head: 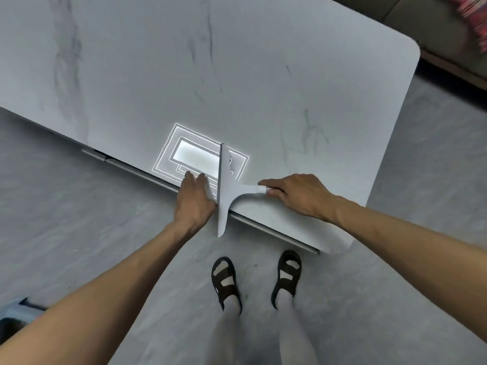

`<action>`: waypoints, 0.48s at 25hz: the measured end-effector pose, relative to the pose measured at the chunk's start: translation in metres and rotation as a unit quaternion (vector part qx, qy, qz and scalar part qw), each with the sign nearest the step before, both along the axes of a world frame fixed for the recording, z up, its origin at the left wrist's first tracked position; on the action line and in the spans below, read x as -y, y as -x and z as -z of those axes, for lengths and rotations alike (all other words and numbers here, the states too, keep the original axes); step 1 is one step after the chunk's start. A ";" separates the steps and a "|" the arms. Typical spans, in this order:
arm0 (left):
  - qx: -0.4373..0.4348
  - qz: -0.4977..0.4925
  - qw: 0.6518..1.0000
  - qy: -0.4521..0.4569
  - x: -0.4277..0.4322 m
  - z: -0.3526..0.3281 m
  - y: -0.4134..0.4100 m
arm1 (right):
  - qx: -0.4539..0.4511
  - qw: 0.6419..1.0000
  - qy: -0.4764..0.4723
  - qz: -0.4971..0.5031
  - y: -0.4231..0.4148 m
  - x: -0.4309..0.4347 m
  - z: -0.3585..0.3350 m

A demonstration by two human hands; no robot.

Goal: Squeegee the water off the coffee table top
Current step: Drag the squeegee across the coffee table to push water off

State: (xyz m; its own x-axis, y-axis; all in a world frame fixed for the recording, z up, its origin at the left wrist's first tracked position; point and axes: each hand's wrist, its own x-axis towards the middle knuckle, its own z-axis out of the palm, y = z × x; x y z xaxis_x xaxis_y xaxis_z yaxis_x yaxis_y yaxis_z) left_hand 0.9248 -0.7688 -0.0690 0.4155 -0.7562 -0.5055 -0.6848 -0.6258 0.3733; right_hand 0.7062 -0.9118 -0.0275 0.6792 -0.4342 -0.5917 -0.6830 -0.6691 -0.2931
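Observation:
A pale grey marble-patterned coffee table top [237, 75] fills the upper view. A light grey squeegee [224, 191] lies across its near edge, blade running front to back, its lower end overhanging the floor. My right hand [297, 196] grips the squeegee's handle on the blade's right. My left hand [195, 198] rests flat on the table edge, touching the blade's left side, fingers together. A bright ceiling-light reflection [197, 156] shines on the table just beyond my left hand. No water is clearly visible.
Grey stone-look floor [79, 206] surrounds the table. My two feet in black sandals [253, 280] stand close to the near edge. A sofa with a striped cushion [469, 17] sits at the far right. A blue object [18, 309] is at the lower left.

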 end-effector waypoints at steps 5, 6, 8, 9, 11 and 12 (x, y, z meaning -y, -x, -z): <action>-0.021 0.118 0.990 -0.072 0.010 0.012 0.048 | -0.071 0.994 0.053 0.070 0.113 0.027 -0.019; -0.016 0.135 0.987 -0.090 0.012 0.014 0.054 | -0.087 0.991 0.060 0.082 0.130 0.032 -0.025; -0.005 0.143 0.984 -0.110 0.014 0.015 0.060 | -0.110 0.987 0.075 0.094 0.154 0.041 -0.038; 0.001 0.141 0.985 -0.102 0.014 0.015 0.062 | -0.111 0.986 0.086 0.091 0.163 0.044 -0.045; -0.001 0.103 0.992 -0.066 0.014 0.010 0.070 | -0.085 0.990 0.087 0.068 0.171 0.044 -0.053; -0.003 0.080 0.996 -0.043 0.014 0.008 0.076 | -0.062 0.995 0.068 0.050 0.168 0.040 -0.054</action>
